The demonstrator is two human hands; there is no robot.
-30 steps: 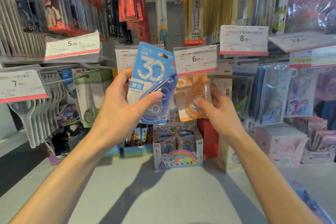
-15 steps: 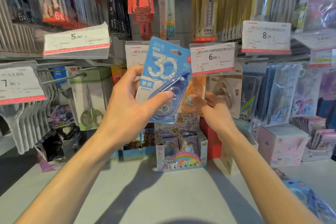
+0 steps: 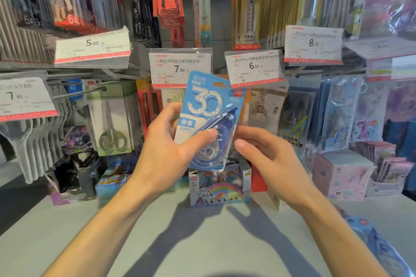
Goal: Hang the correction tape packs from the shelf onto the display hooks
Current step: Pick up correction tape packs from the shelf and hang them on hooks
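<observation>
My left hand (image 3: 166,155) grips a blue correction tape pack (image 3: 202,105), thumb across the clear blister, and holds it upright just below the 7.90 price tag (image 3: 180,67). My right hand (image 3: 270,164) is at the pack's right edge with loosely curled fingers and holds nothing. Behind the blue pack, a sliver of an orange correction tape pack (image 3: 246,101) hangs under the 6.00 price tag (image 3: 254,67). More blue packs (image 3: 380,252) lie on the grey shelf (image 3: 180,243) at the lower right.
Hanging scissors packs (image 3: 112,119) and a bare hook (image 3: 78,93) are on the left. A rainbow pony box (image 3: 219,193) stands on the shelf under my hands, with a pink box (image 3: 342,175) to its right. Rows of hung stationery fill the wall above.
My right hand has let go of the orange pack, which now hangs under the 6.00 tag, and come back beside the blue pack. My left hand moved the blue pack right, under the 7.90 tag.
</observation>
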